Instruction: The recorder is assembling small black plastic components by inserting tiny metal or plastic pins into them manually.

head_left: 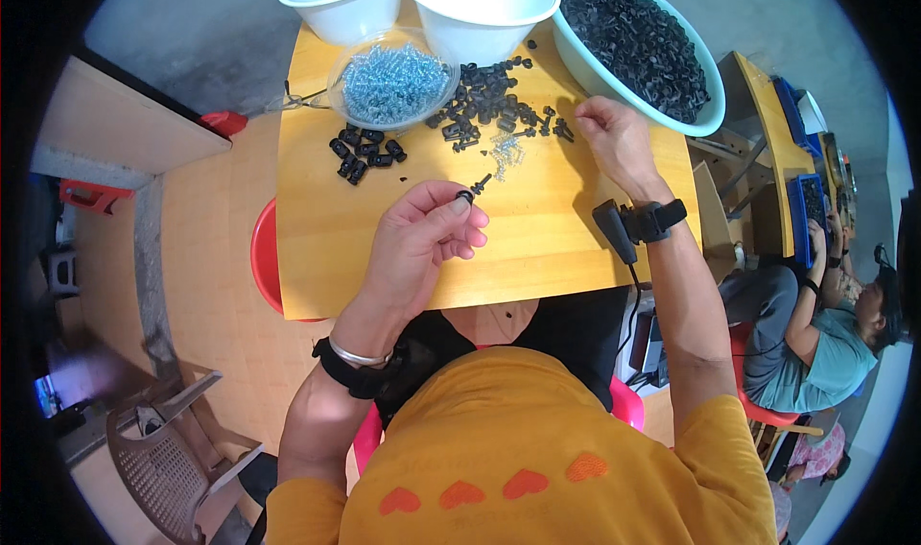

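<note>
My left hand (422, 233) is raised over the near part of the yellow table (576, 248), thumb and fingers pinching a small black plastic piece (481, 184) with a thin stem. Further right, my right hand (619, 142) is held with its fingertips pressed together, close to the rim of a pale teal basin (577, 51) heaped with small black parts. Whatever those fingertips hold, if anything, cannot be made out. Between the hands and the bowls lie loose black plastic parts (484, 94), a few thin clear or silvery bits (507, 156) and a group of black barrel-shaped pieces (360, 149).
A clear bowl (338, 89) full of small shiny spring-like pieces stands at the back left. Two white tubs (331, 17) are behind it. A black device (614, 230) with a cable sits by my right wrist. At right, another person (815, 343) works at a separate table.
</note>
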The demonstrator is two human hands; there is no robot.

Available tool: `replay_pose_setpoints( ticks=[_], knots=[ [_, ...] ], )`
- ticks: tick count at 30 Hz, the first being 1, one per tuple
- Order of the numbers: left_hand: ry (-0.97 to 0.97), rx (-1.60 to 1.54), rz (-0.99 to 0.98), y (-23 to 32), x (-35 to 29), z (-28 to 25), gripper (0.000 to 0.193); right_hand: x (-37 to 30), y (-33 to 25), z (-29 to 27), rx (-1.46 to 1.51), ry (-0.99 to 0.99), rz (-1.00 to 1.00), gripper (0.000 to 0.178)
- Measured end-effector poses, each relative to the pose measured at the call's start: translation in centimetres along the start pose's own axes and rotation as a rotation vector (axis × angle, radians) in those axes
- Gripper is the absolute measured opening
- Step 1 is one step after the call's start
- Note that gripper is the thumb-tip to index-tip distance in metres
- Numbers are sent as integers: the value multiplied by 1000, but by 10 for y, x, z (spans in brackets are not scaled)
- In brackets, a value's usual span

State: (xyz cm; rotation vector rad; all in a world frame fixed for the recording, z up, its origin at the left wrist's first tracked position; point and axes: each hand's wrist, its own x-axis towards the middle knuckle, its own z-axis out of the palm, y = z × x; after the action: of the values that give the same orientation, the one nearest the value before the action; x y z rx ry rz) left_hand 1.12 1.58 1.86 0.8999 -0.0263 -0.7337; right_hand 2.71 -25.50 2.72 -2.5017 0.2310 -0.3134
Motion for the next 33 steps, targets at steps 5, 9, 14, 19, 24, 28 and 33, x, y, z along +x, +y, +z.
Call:
replay_pose_setpoints(
  ticks=[5, 9, 14, 19, 24, 28, 33],
  knots=[
    [29, -3, -27, 0, 3, -4, 13, 18, 1, 11, -40, -13, -95, 10],
    [31, 2, -30, 0, 5, -2, 12, 26, 3, 22, -39, -50, -227, 12],
    [50, 18, -66, 1, 4, -2, 11, 30, 2, 25, -202, -125, -329, 13],
    [35, -32, -69, 1, 4, 9, 15, 26, -1, 16, -117, -62, -335, 11],
    [14, -50, -66, 2, -6, 20, 16, -32, -74, -7, 698, -209, 67, 10],
    [-12, -14, -41, 3, -16, 36, 15, -71, -98, -8, 920, -195, 74, 11],
    [-6, 13, -6, 2, -31, 49, 15, -92, -104, 1, 984, -77, -40, 11]
  ],
)
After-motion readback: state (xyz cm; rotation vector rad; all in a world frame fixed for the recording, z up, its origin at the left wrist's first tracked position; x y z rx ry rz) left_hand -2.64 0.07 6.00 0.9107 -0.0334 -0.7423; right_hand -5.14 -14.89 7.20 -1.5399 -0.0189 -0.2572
